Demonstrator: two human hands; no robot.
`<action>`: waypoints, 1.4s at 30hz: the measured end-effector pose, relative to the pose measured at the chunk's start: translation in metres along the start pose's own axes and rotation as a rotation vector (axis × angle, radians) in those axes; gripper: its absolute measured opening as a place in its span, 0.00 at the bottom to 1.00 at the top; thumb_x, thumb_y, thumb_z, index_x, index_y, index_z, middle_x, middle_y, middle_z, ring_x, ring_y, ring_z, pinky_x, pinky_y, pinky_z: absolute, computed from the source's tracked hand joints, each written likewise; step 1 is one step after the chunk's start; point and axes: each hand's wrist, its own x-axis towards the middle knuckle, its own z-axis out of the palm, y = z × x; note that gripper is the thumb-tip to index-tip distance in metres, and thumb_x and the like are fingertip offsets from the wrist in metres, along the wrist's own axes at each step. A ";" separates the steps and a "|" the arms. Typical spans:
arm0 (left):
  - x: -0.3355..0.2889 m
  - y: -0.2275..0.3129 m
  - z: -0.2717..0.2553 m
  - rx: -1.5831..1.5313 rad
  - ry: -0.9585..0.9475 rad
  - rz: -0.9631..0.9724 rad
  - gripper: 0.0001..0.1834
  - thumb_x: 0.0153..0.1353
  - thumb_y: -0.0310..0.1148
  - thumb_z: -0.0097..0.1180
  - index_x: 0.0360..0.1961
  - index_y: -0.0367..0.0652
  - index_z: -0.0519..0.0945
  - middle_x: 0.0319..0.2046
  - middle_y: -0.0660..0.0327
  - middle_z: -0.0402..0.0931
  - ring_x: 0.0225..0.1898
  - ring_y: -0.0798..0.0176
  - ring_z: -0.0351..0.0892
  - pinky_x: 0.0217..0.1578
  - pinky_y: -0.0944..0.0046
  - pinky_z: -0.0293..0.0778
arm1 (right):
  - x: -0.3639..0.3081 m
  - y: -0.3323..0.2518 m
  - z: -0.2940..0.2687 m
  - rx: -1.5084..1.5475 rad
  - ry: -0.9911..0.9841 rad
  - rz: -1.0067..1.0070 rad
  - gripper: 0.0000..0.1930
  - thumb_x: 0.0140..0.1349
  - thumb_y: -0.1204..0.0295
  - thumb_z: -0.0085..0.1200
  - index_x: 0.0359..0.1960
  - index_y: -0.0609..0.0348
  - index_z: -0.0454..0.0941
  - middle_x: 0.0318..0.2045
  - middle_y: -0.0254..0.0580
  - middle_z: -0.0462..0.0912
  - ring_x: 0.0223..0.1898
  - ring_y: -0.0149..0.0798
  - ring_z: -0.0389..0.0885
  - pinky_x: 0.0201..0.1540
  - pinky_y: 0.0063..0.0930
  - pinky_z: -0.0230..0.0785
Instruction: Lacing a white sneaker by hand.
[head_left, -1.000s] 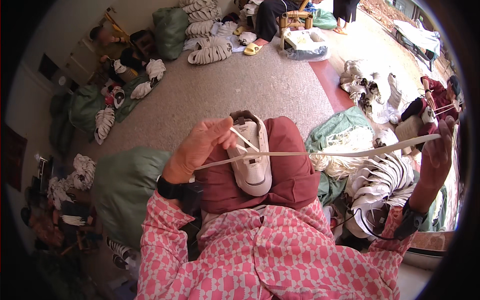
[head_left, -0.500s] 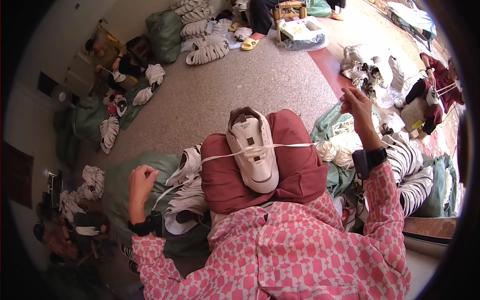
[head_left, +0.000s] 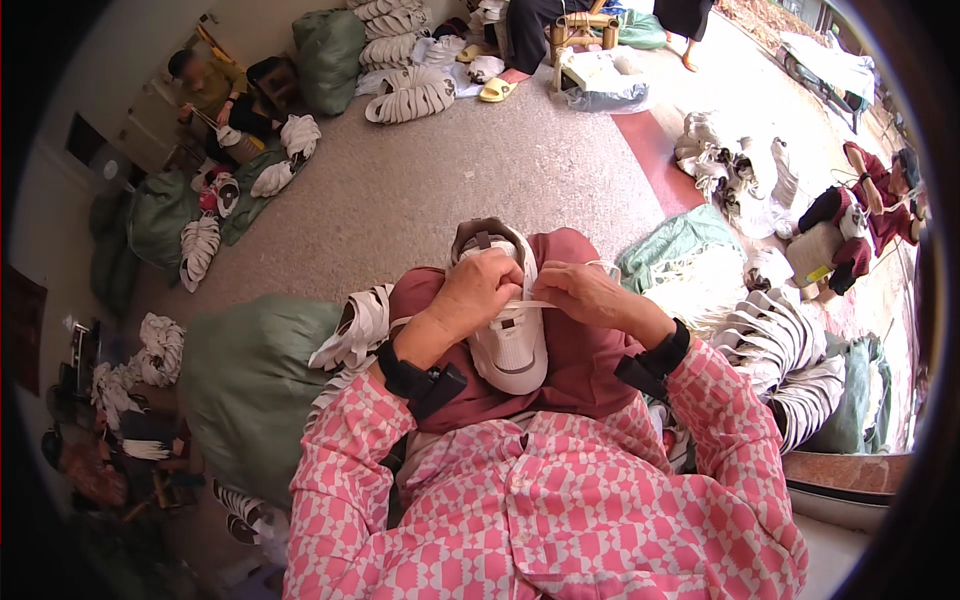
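Observation:
A cream sneaker point(head_left: 512, 362) with a brown collar rests on my lap between my thighs, toe toward me. My left hand point(head_left: 484, 288) is closed over its upper, the fingertips pinched at the lacing. From the other side my right hand point(head_left: 588, 298) pinches the white shoelace point(head_left: 536, 304), which crosses the shoe just below the fingers. A bit of lace shows above the right hand's knuckles. Both hands hide most of the tongue and eyelets, and the left fingertips' exact hold on the lace is partly covered.
Beside my left leg lies a full green sack point(head_left: 255, 390) with stacked shoe uppers point(head_left: 360, 330). To my right are white laces point(head_left: 695, 285) on green sacking and a row of uppers point(head_left: 775, 335). Other people work at the far left and right. A bamboo stool point(head_left: 583, 32) stands ahead.
Both hands have come in from wide apart on either side to the shoe's lacing. The lace ends, stretched out sideways before, are now drawn in at the hands.

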 end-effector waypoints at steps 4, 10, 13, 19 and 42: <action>0.003 0.001 0.001 -0.128 -0.007 -0.094 0.06 0.50 0.25 0.60 0.31 0.36 0.82 0.28 0.58 0.76 0.30 0.63 0.77 0.33 0.65 0.72 | 0.004 0.009 -0.008 0.063 -0.043 0.048 0.09 0.63 0.69 0.51 0.36 0.62 0.79 0.32 0.47 0.80 0.35 0.50 0.79 0.40 0.38 0.69; 0.005 -0.005 0.002 -0.288 -0.064 -0.161 0.06 0.52 0.24 0.61 0.32 0.35 0.82 0.28 0.65 0.75 0.30 0.72 0.74 0.32 0.70 0.71 | 0.016 0.005 -0.009 0.153 -0.115 0.178 0.11 0.61 0.67 0.54 0.34 0.63 0.80 0.25 0.47 0.81 0.29 0.49 0.80 0.35 0.38 0.70; 0.003 -0.010 0.002 -0.369 -0.102 -0.172 0.05 0.52 0.22 0.62 0.32 0.35 0.82 0.29 0.66 0.75 0.30 0.73 0.74 0.32 0.72 0.71 | 0.019 0.001 -0.013 0.286 -0.228 0.398 0.11 0.58 0.66 0.58 0.37 0.60 0.80 0.29 0.46 0.81 0.32 0.48 0.81 0.35 0.38 0.70; -0.001 -0.007 0.002 -0.277 -0.131 -0.213 0.07 0.51 0.21 0.63 0.33 0.35 0.82 0.29 0.66 0.75 0.30 0.74 0.74 0.31 0.73 0.71 | 0.027 -0.004 -0.021 -0.146 0.025 -0.048 0.20 0.48 0.67 0.69 0.44 0.54 0.78 0.44 0.44 0.74 0.38 0.46 0.80 0.39 0.37 0.72; -0.075 -0.108 -0.210 0.633 0.958 -0.339 0.06 0.57 0.32 0.60 0.31 0.41 0.82 0.29 0.60 0.77 0.29 0.60 0.77 0.32 0.62 0.72 | 0.037 0.015 -0.015 -0.006 0.011 -0.034 0.12 0.61 0.60 0.60 0.38 0.54 0.78 0.44 0.45 0.72 0.40 0.46 0.79 0.44 0.35 0.71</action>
